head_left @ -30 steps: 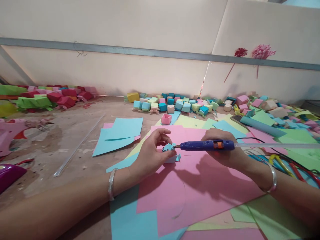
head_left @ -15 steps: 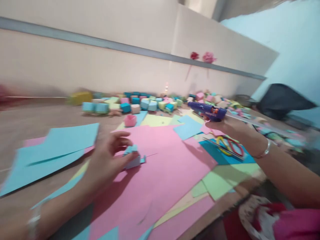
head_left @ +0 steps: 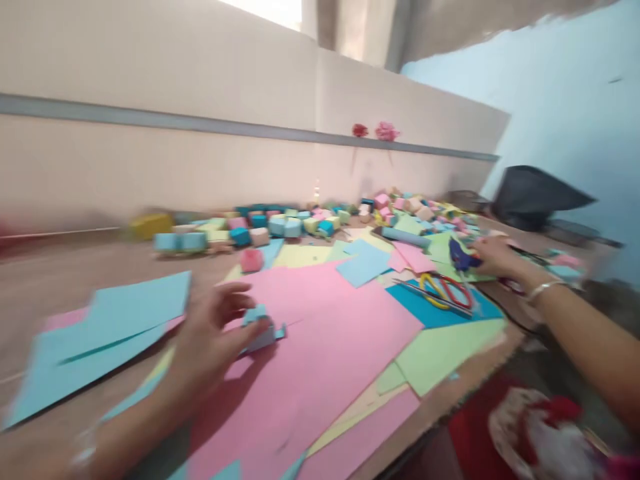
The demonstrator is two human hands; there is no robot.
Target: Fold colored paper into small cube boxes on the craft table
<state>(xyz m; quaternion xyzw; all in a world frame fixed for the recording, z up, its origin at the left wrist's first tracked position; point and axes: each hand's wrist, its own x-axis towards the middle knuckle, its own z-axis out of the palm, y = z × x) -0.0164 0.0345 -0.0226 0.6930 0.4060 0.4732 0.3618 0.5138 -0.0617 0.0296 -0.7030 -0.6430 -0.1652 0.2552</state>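
My left hand (head_left: 215, 337) grips a small light-blue paper box (head_left: 259, 327) between thumb and fingers, just above a large pink sheet (head_left: 330, 333). A narrow blue tab juts from the box's right side. Farther right, my right hand (head_left: 497, 259) is closed on a dark blue-purple glue gun (head_left: 463, 257), which is blurred and points away from view. Below it, scissors (head_left: 440, 293) with yellow and red handles lie on a bright blue sheet (head_left: 415, 307). A small pink paper box (head_left: 251, 260) stands at the far edge of the pink sheet.
Several folded paper boxes (head_left: 293, 227) in pastel colours line the back by the wall. Light-blue sheets (head_left: 135, 300) lie on the left, green paper (head_left: 445, 353) near the front edge. A black bag-like object (head_left: 535, 197) sits at the back right.
My right hand has carried the glue gun down and to the right, past the scissors. My left hand keeps hold of the light-blue box. The camera view has shifted slightly.
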